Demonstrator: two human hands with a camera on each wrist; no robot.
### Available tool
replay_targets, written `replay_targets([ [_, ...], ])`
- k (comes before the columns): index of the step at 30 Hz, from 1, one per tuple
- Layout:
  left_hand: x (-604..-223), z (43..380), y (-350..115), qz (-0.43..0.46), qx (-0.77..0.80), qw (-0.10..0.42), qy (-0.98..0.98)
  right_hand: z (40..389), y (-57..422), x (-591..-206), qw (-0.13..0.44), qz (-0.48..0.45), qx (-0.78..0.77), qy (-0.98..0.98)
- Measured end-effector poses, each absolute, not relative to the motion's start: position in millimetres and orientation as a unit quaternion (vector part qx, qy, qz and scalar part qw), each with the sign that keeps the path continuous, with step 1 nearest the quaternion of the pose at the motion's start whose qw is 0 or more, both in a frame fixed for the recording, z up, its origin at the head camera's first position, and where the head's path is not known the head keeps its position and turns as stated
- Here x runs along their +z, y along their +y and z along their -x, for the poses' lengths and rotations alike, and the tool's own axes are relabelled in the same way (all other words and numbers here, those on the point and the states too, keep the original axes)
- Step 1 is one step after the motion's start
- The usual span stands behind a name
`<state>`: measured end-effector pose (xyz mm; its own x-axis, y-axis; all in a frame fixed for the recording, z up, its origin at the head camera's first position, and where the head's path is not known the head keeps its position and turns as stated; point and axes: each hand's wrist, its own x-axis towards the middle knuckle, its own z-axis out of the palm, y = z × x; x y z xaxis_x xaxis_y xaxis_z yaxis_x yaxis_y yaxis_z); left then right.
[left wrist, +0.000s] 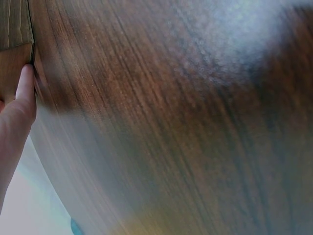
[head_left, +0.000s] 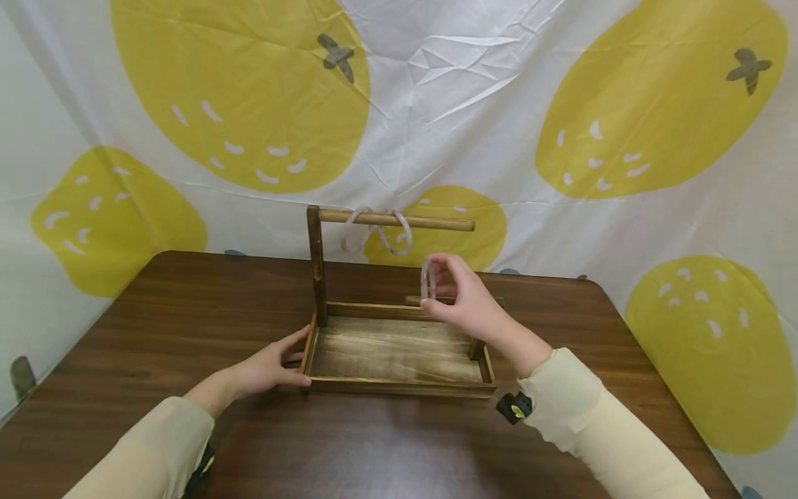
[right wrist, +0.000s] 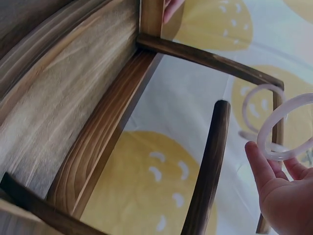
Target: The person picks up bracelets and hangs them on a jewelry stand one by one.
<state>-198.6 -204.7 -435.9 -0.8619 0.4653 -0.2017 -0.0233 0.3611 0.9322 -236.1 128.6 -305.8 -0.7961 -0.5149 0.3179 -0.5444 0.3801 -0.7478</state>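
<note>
A wooden display stand (head_left: 399, 389) with a shallow tray base stands on the table. Its tall left post (head_left: 316, 263) carries a horizontal bar (head_left: 442, 222), on which two pale translucent bangles (head_left: 408, 239) hang. A third pale bangle (head_left: 427, 280) is pinched between the thumb and fingers of my right hand (head_left: 464, 294), below the upper bar and near the shorter lower bar (right wrist: 208, 166). At the tray's left end, my left hand (head_left: 268, 364) rests against the side with fairly straight fingers. Its thumb touches the front corner; the left wrist view shows one finger (left wrist: 25, 90) there.
The dark wooden table (head_left: 206, 305) extends around the stand. Behind it hangs a white cloth (head_left: 461, 125) printed with yellow lemons. Part of the lower bar lies behind my right hand in the head view.
</note>
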Motion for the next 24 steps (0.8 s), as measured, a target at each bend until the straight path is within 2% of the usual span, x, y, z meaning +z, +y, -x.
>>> replay_targets([
  [24,-437,199,-204,-0.133,0.54,0.226,0.8,253,173,-296,0.028,-0.244,0.462,-0.852],
])
